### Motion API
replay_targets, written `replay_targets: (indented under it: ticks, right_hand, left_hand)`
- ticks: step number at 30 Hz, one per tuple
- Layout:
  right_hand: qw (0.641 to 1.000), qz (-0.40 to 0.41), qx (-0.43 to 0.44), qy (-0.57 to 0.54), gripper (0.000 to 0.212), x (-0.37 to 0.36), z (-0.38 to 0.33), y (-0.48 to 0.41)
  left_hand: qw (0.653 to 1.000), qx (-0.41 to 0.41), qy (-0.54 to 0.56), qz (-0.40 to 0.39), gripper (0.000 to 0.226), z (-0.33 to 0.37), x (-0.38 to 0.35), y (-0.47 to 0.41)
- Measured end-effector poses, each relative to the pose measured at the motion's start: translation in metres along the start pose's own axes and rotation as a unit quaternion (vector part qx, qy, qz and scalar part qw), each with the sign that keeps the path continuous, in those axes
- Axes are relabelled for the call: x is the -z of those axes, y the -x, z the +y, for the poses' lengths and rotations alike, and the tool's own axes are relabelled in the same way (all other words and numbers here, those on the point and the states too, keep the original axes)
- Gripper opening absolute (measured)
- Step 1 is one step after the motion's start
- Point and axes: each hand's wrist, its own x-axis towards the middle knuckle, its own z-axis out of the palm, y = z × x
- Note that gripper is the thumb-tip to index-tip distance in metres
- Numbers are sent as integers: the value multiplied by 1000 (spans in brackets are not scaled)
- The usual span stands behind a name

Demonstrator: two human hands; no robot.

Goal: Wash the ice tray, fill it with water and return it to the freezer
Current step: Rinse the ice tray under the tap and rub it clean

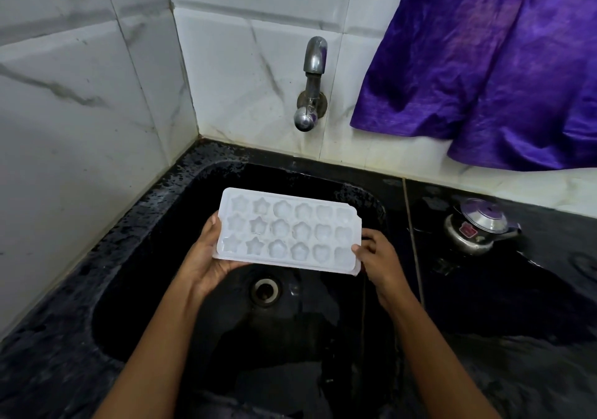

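Observation:
A white plastic ice tray [287,231] with star, flower and heart shaped cells is held level above the black sink [155,257]. My left hand [206,257] grips its left short edge from below, thumb on the rim. My right hand [376,257] pinches the right short edge. The metal tap [311,82] sticks out of the tiled wall above the tray, with no water running. The drain [265,290] shows just below the tray.
A small steel pot with a lid [475,228] stands on the black counter right of the sink. A purple cloth [484,63] hangs over the wall at the upper right. White marble-look tiles close off the left and back.

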Motion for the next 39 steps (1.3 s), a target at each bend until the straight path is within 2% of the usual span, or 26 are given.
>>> replay_targets:
  ticks: [4, 9, 16, 20, 24, 26, 29, 33, 39]
  right_hand:
    - [998, 27, 43, -26, 27, -1, 2, 3]
    - [993, 56, 107, -15, 25, -3, 4, 4]
    - [985, 75, 153, 2, 27, -2, 3, 8]
    - [979, 96, 182, 12, 27, 2, 1, 10]
    - [968, 116, 218, 38, 35, 10, 0, 14]
    - [963, 123, 234, 54, 40, 17, 2, 16]
    - [968, 109, 221, 39, 38, 31, 2, 20]
    - [982, 86, 169, -20, 30, 59, 11, 23]
    - [993, 105, 55, 8, 32, 123, 36, 28]
  left_hand:
    - [996, -22, -69, 42, 17, 5, 8, -3]
    - [988, -58, -123, 77, 19, 2, 10, 0]
    - [988, -76, -115, 74, 27, 0, 11, 7]
    - [992, -83, -73, 63, 37, 4, 7, 13]
    - [994, -101, -23, 24, 25, 11, 5, 19]
    - [994, -104, -25, 13, 32, 10, 2, 21]
    - [990, -101, -74, 56, 46, 5, -5, 27]
    - [970, -124, -184, 103, 29, -10, -39, 36]
    - [964, -95, -221, 112, 24, -58, -102, 46]
